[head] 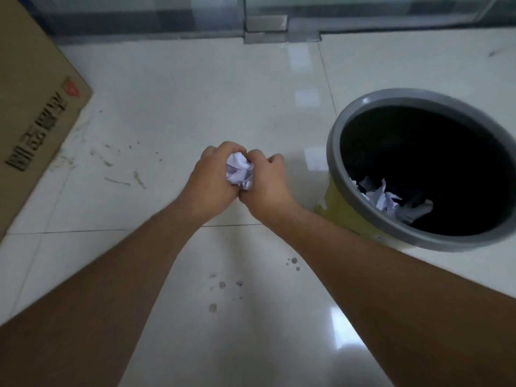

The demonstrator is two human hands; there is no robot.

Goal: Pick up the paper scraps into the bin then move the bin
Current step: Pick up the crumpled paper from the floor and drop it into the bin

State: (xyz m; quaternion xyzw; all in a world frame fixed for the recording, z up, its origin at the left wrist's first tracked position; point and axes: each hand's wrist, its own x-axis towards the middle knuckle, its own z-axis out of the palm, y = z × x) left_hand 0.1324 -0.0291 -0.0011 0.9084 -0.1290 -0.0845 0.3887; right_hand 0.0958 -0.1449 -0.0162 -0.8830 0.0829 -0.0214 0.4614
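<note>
Squeezing a paper ball [239,172] between the left hand [208,181] and the right hand [266,184], out in front and above the floor [181,101]. Both grips clenched around that one ball, fingers curled over it, thumbs pressed close together. Looks like the picking-up step, with this scrap caught and not yet dropped in.

Next move, at a guess: carry the ball to the right, over the grey rim of the bin [333,152], then let go so it falls inside. Needs a short swing sideways and a clean release above the dark opening, not over the edge.

White paper, all crumpled and wrinkly, soft and light, easy to squash. Only the top of it peeking out between the hands. More crumpled paper [386,201] already lying low inside the bin, near its front wall. Bin round, yellow on the side, standing upright on the floor just to the right of the hands.

No other scraps to be seen on the floor here, only small dark spots and smudges. A cardboard box [36,107] off to the left, well apart. Moving the bin still to come.
</note>
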